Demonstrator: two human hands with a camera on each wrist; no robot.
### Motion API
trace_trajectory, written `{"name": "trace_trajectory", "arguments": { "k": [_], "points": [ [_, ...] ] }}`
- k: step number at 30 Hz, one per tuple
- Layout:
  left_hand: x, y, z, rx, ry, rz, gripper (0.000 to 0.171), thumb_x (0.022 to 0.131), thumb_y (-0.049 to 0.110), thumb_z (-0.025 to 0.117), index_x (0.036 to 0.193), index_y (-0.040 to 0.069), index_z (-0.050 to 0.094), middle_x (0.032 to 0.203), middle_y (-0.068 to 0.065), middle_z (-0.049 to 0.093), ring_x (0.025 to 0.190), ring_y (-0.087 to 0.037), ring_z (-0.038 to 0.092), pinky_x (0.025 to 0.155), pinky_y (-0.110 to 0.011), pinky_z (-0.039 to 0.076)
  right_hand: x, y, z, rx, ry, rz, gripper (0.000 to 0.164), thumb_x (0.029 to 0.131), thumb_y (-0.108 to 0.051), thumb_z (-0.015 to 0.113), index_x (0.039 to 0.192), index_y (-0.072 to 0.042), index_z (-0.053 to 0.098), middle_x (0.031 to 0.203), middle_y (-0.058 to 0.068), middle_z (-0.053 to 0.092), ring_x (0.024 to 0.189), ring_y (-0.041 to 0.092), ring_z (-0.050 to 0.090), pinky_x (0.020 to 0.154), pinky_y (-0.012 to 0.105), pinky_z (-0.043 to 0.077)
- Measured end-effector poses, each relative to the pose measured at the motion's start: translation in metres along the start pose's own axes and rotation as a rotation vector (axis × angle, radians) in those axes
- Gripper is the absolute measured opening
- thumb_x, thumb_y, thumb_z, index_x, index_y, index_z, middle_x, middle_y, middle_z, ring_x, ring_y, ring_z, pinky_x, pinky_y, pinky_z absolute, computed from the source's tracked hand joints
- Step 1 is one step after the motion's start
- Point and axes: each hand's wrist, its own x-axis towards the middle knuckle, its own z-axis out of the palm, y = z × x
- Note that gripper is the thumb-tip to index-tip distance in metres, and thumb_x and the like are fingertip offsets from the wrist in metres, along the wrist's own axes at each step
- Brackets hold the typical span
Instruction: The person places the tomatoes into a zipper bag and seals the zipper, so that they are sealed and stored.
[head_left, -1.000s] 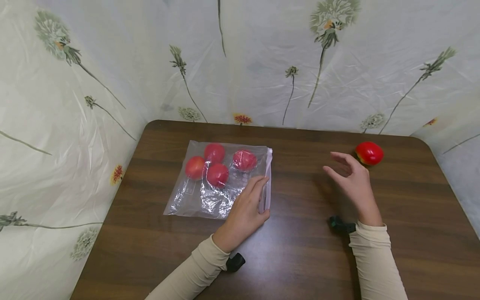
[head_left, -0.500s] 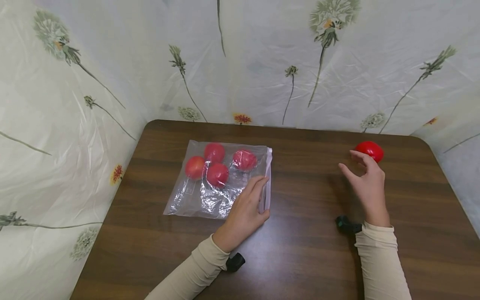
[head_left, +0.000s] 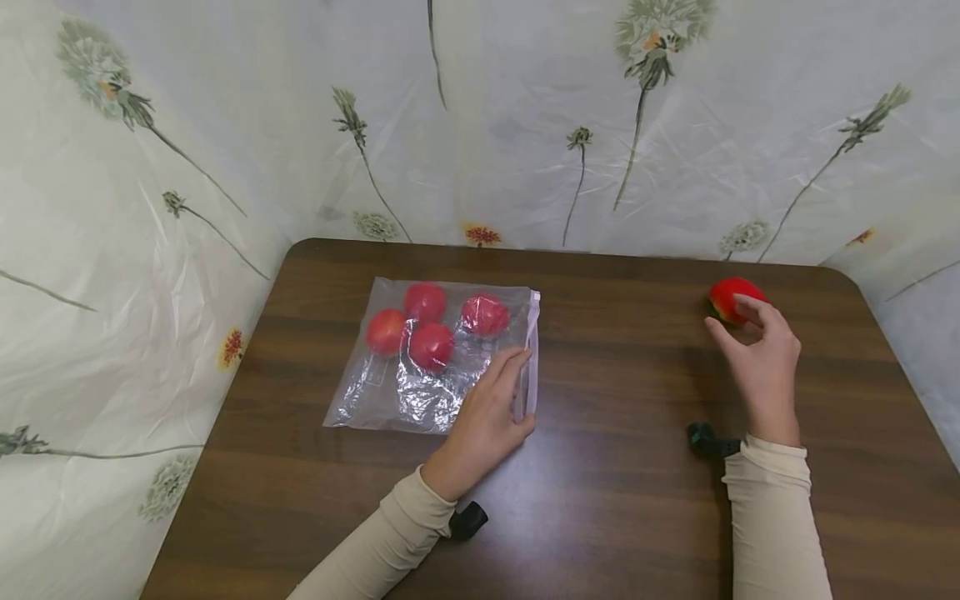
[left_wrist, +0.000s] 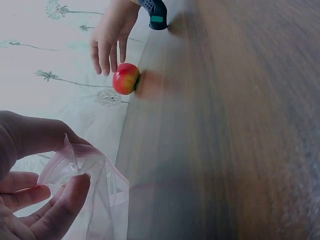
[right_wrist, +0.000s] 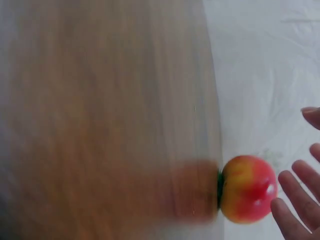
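Observation:
A clear zip bag [head_left: 360, 400] lies flat on the table with several round red fruits [head_left: 432, 346] inside. At its white zip edge, my left hand [head_left: 480, 425] holds the mouth, thumb and fingers spread along the rim; the left wrist view shows the plastic opening [left_wrist: 100, 165] parted between them. A red and yellow apple [right_wrist: 247, 189] with a dark green end stands alone toward the back right. My right hand [head_left: 763, 367] is over its near side, fingers spread and loosely bent, fingertips [right_wrist: 285, 212] right at the apple's surface.
The brown wooden table [head_left: 615, 483] has a back edge close behind the apple. Floral-printed sheeting [head_left: 510, 167] hangs behind it and along the left. A dark wrist device [head_left: 468, 521] shows beside the left sleeve, another [head_left: 708, 442] beside the right.
My right hand has moved rightward to the apple, its fingers now overlapping it in the head view. The left hand has stayed at the bag's mouth.

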Motion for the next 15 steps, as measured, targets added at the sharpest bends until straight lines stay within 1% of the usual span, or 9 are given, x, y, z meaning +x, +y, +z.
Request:
{"name": "trace_trajectory", "arguments": {
  "k": [2, 3, 4, 6, 8, 11, 14, 15],
  "points": [
    [0.000, 0.000, 0.000, 0.003, 0.000, 0.002, 0.084, 0.073, 0.003, 0.086, 0.148, 0.005, 0.049, 0.144, -0.005, 0.053, 0.093, -0.015, 0.064, 0.078, -0.025, 0.058, 0.003, 0.004, -0.001, 0.001, 0.013, 0.025, 0.054, 0.093, -0.033, 0.076, 0.140, -0.011, 0.063, 0.142, 0.012, 0.064, 0.130, 0.032, 0.060, 0.107, 0.023, 0.048],
    [0.000, 0.000, 0.000, 0.005, 0.002, 0.003, 0.084, 0.073, 0.003, 0.086, 0.148, 0.004, 0.049, 0.144, -0.005, 0.053, 0.093, -0.015, 0.064, 0.078, -0.025, 0.058, 0.005, 0.005, -0.001, 0.003, 0.020, 0.034, 0.054, 0.093, -0.033, 0.076, 0.141, -0.011, 0.062, 0.141, 0.012, 0.065, 0.130, 0.032, 0.060, 0.110, 0.026, 0.048],
    [0.000, 0.000, 0.000, 0.006, 0.003, 0.003, 0.084, 0.073, 0.003, 0.086, 0.148, 0.004, 0.049, 0.144, -0.005, 0.053, 0.093, -0.015, 0.065, 0.078, -0.025, 0.058, 0.006, 0.006, -0.001, 0.007, 0.029, 0.039, 0.054, 0.093, -0.033, 0.076, 0.141, -0.011, 0.062, 0.141, 0.013, 0.065, 0.130, 0.031, 0.060, 0.110, 0.025, 0.047],
    [0.000, 0.000, 0.000, 0.010, 0.002, 0.001, 0.084, 0.073, 0.004, 0.086, 0.148, 0.005, 0.049, 0.145, -0.005, 0.053, 0.093, -0.015, 0.065, 0.078, -0.025, 0.058, 0.008, 0.008, -0.001, 0.016, 0.042, 0.051, 0.055, 0.093, -0.032, 0.075, 0.142, -0.011, 0.061, 0.140, 0.013, 0.065, 0.130, 0.031, 0.060, 0.111, 0.026, 0.048],
    [0.000, 0.000, 0.000, 0.010, 0.000, 0.000, 0.084, 0.073, 0.004, 0.086, 0.148, 0.005, 0.049, 0.145, -0.005, 0.052, 0.094, -0.015, 0.065, 0.079, -0.026, 0.058, 0.010, 0.008, -0.001, 0.020, 0.062, 0.060, 0.055, 0.093, -0.032, 0.075, 0.142, -0.012, 0.061, 0.141, 0.013, 0.064, 0.128, 0.029, 0.060, 0.111, 0.025, 0.048],
    [0.000, 0.000, 0.001, 0.010, -0.005, -0.003, 0.084, 0.073, 0.004, 0.087, 0.148, 0.005, 0.049, 0.145, -0.005, 0.052, 0.098, -0.016, 0.065, 0.082, -0.027, 0.059, 0.012, 0.009, -0.002, 0.025, 0.100, 0.075, 0.053, 0.093, -0.032, 0.076, 0.141, -0.014, 0.063, 0.141, 0.011, 0.062, 0.121, 0.021, 0.061, 0.109, 0.022, 0.048],
    [0.000, 0.000, 0.001, 0.009, -0.008, -0.001, 0.084, 0.073, 0.005, 0.087, 0.148, 0.005, 0.049, 0.146, -0.006, 0.052, 0.103, -0.018, 0.064, 0.084, -0.029, 0.059, 0.014, 0.012, -0.003, 0.026, 0.142, 0.097, 0.052, 0.093, -0.033, 0.076, 0.140, -0.017, 0.064, 0.141, 0.009, 0.063, 0.112, 0.009, 0.057, 0.105, 0.020, 0.049],
    [0.000, 0.000, 0.001, 0.007, -0.010, -0.003, 0.084, 0.073, 0.005, 0.087, 0.148, 0.005, 0.049, 0.146, -0.006, 0.052, 0.104, -0.018, 0.064, 0.085, -0.029, 0.059, 0.014, 0.013, -0.004, 0.030, 0.154, 0.105, 0.051, 0.092, -0.034, 0.076, 0.139, -0.017, 0.065, 0.140, 0.008, 0.063, 0.112, 0.007, 0.057, 0.104, 0.020, 0.049]
  ]
}}
